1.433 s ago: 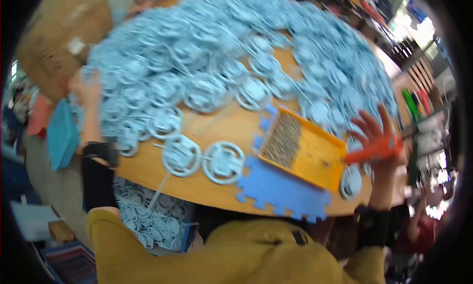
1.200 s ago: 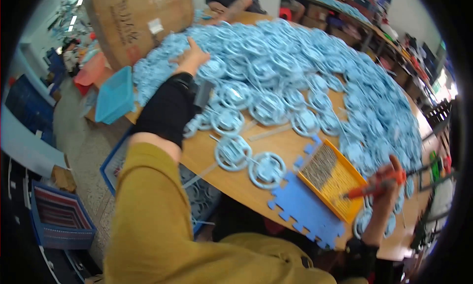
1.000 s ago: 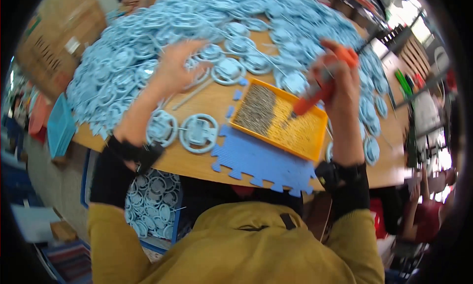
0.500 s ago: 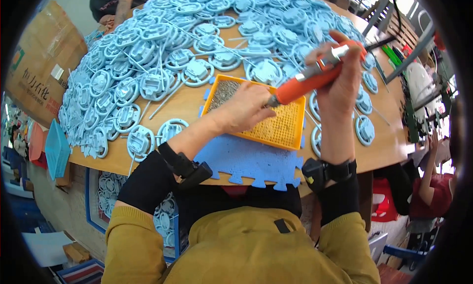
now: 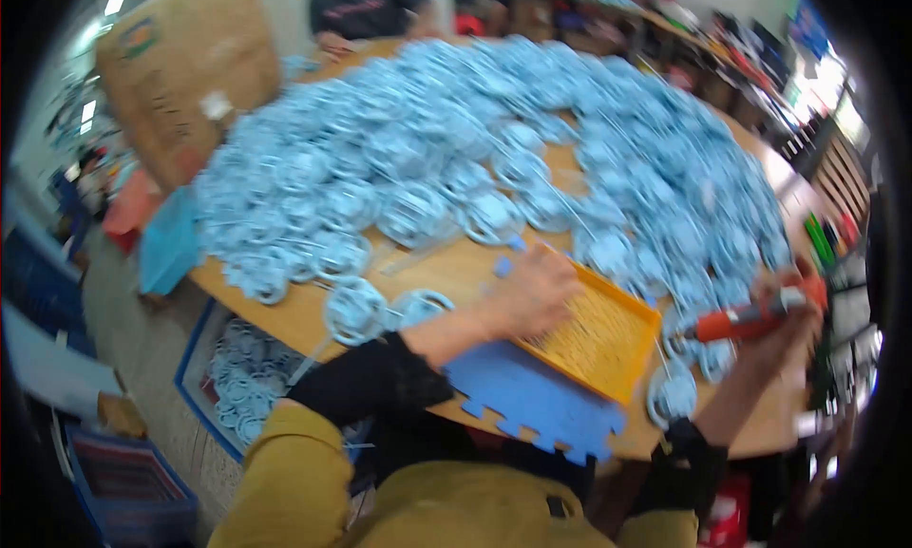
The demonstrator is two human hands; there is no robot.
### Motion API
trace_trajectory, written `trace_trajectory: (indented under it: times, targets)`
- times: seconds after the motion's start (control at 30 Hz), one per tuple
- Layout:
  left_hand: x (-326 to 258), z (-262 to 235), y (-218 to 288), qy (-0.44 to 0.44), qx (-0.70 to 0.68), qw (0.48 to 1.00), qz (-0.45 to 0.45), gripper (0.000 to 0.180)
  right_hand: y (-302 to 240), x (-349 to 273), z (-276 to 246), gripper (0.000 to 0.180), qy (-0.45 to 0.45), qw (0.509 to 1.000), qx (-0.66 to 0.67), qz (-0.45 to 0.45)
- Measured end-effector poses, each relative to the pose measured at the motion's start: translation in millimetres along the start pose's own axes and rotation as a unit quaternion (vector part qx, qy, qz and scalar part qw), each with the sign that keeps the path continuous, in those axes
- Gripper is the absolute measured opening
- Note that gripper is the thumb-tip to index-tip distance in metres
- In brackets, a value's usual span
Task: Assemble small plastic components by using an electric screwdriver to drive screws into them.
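Head view was pretty blurry: left hand (image 5: 537,292) rested loosely open on the yellow tray (image 5: 594,334) of small screws, right hand (image 5: 793,311) clenched around an orange screwdriver (image 5: 750,317) just beside it, light-blue parts (image 5: 494,159) heaped across the worktop (image 5: 446,273).

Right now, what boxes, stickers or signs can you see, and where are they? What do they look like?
Cardboard box: far left end of the table, behind the pile of light blue parts; big, brown, boxy.
Label: on the box's front face; small, pale rectangle.
Printed mark: near the box's top left corner; small and coloured, too blurred to make out.
No screens or wall signs can be made out.
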State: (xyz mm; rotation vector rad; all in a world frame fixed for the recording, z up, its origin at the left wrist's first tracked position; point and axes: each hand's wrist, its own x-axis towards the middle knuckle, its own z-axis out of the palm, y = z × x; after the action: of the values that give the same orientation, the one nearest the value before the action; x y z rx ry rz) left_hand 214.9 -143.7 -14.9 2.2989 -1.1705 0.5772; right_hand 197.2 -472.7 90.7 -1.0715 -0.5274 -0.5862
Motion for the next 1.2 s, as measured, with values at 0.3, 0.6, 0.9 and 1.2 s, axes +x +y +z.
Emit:
trace_trajectory:
  times: [0.3, 0.6, 0.9, 1.2]
  targets:
    - [42, 57, 71, -0.271, -0.087, 0.954, 0.090, 0.066, -2, -32, 3, 0.076, 0.001, 0.974, -0.229, -0.005]
    - [3, -2, 44, -0.330, 0.096, 0.939, 0.013, 0.075, -5, -43, 0, 0.064, -0.008, 0.986, -0.164, 0.030]
    - [27, -8, 10, -0.064, 0.173, 0.956, -0.229, 0.043, -3, -51, 12, 0.067, -0.029, 0.976, -0.179, 0.120]
    - [0, 3, -36, -0.105, 0.109, 0.912, -0.382, 0.030, 59, -48, -69, 0.073, -0.208, 0.673, -0.706, 0.072]
